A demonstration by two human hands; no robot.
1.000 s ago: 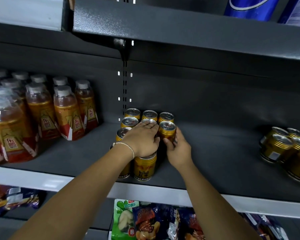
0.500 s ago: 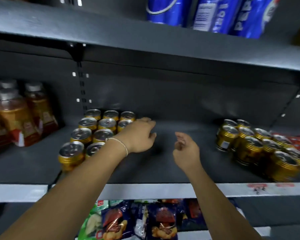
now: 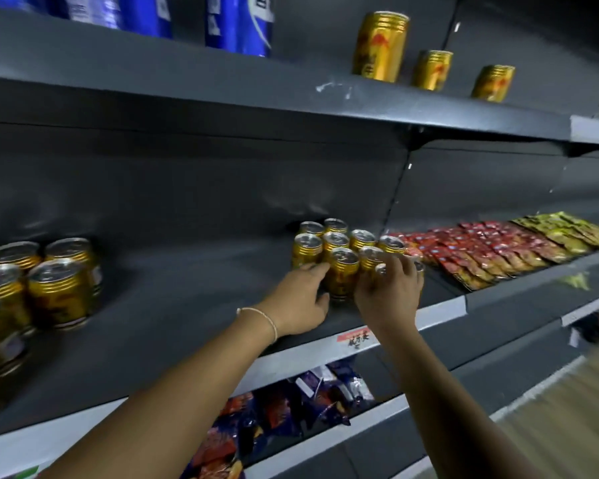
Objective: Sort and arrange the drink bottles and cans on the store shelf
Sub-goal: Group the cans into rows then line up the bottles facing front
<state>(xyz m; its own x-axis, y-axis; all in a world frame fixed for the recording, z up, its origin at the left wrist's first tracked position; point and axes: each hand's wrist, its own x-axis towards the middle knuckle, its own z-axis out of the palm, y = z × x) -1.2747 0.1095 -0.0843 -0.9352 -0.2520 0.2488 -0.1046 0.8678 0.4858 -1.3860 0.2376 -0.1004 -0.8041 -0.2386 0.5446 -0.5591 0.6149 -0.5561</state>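
- The cluster of gold cans (image 3: 339, 248) stands on the middle shelf (image 3: 187, 295), toward its right end and close to the front edge. It sits just beside a spread of red snack packets (image 3: 481, 247).
- A second group of gold cans (image 3: 56, 288) stands well apart, at the left end of the same shelf.
- The left hand (image 3: 301, 300) lies against the left side of the front can (image 3: 341, 274). Its fingers are fairly straight along the wall and its thumb is low near the base, so it is touching, not plainly gripping.
- The right hand (image 3: 389, 293) curls its fingers over the top of the corner can (image 3: 380, 270) at the cluster's front right and holds it from above.
- Handling: these are probably full, so heavy for their size. The walls are stiff but would dent if squeezed hard, and the smooth metal would slide easily on the shelf.
- Best hold: around the ribbed upper wall or over the rim, as the right hand does. Pushing several together from the side should also work.
- Every can stands upright with its long axis vertical and its pull-tab top up. Blur hides which way the labels face.
- Above, three taller gold cans (image 3: 381, 46) and some blue bottles (image 3: 239, 25) also stand upright.
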